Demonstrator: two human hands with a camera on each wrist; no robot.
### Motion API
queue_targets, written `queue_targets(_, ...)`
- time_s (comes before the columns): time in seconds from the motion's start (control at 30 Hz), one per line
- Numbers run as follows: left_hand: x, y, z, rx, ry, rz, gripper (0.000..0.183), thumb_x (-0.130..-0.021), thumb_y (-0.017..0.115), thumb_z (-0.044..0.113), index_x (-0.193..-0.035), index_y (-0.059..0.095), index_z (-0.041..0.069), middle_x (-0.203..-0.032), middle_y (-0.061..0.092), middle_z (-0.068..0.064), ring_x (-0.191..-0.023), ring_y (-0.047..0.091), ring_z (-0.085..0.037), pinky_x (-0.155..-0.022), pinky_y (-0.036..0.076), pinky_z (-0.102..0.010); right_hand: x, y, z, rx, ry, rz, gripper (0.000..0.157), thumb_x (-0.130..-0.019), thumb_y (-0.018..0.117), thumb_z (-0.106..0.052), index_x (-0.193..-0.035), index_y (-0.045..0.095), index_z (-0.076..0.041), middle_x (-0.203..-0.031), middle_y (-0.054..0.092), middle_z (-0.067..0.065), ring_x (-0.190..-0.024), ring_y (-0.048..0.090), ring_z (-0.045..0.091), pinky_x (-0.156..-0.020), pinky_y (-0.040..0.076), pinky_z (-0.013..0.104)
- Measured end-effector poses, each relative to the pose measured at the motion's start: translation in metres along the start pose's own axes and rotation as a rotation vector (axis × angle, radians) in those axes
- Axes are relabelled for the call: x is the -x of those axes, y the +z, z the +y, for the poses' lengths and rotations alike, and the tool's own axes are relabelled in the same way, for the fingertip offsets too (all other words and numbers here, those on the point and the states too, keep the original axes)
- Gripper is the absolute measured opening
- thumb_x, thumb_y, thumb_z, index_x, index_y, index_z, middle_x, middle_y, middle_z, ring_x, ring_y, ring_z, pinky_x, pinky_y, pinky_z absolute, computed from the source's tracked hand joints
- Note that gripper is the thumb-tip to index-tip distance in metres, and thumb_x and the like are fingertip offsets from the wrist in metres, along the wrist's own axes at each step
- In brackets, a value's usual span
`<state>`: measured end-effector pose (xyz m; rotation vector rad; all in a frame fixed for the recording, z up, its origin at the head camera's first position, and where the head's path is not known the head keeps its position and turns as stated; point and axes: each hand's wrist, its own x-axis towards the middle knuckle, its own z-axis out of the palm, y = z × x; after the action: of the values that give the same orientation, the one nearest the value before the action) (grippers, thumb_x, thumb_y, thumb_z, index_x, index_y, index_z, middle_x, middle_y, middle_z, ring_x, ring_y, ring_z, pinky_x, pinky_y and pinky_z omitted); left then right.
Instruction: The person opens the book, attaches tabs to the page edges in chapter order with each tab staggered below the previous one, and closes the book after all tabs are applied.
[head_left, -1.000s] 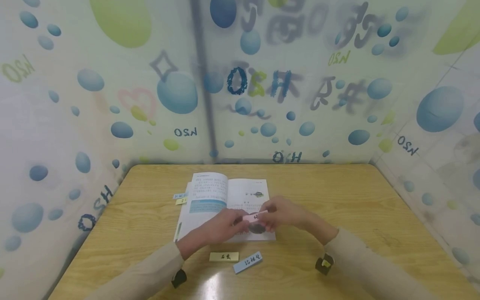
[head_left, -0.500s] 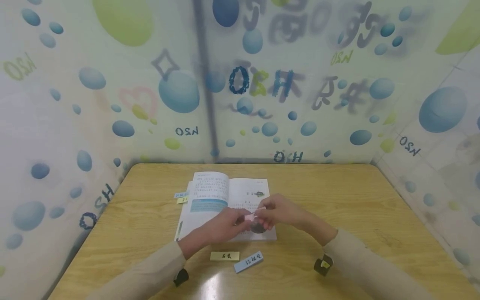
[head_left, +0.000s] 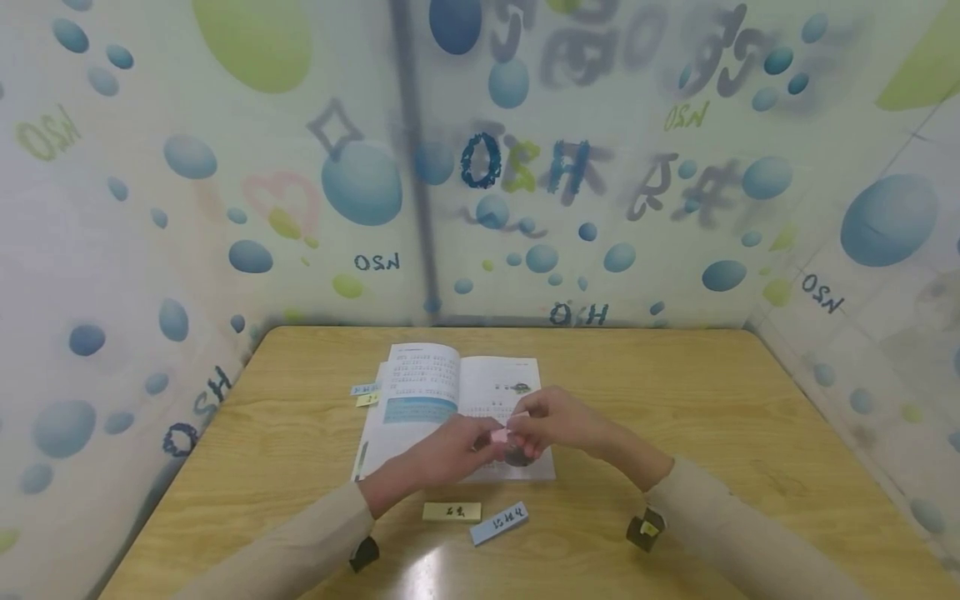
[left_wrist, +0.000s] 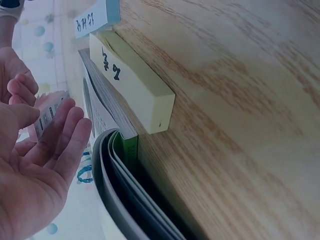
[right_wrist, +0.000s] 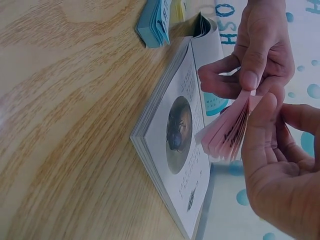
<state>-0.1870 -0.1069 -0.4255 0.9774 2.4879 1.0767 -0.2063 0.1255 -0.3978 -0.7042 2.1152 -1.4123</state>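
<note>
Above the open book (head_left: pixel 408 450), both hands hold a pink pad of sticky notes (right_wrist: pixel 225 135). My left hand (head_left: pixel 450 450) pinches one end between thumb and fingers. My right hand (head_left: pixel 566 421) has its fingertips on the sheets at the other side, pinching at the pad's edge. The sheets fan apart in the right wrist view, with dark handwriting on them. How many sheets the right fingers pinch is hidden. On the right page below the hands is a round picture of a beetle (right_wrist: pixel 179 135).
A yellow sticky-note pad (head_left: pixel 452 512) and a blue one (head_left: pixel 500 524), both with handwriting, lie on the wooden table (head_left: pixel 675 375) before the book. Blue (head_left: pixel 365 389) and yellow tabs (head_left: pixel 367 401) stick out from the book's left edge. Patterned walls enclose the table.
The pink pad has gone from lying flat with its writing facing up to bent and partly covered by the right fingers. Both hands stay over the book. The head view has shifted slightly.
</note>
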Motion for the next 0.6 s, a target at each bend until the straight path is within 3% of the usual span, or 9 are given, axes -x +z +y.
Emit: queue_targets(0.6,0.0018,-0.0034,0.0029,-0.005,-0.018,-0.030,0.012,-0.102,0.062,0.014,-0.109,0.071,0.011,-0.094,0.072,0.009,-0.080,0.064,-0.004,-0.072,0.053,-0.026,0.0012,-0.0023,0.0028,-0.052,-0.016,0.010,0.015,-0.100,0.064,-0.009,-0.095,0.071,0.003,-0.077,0.069,0.012,-0.068,0.066,0.019,-0.062,0.059,0.032)
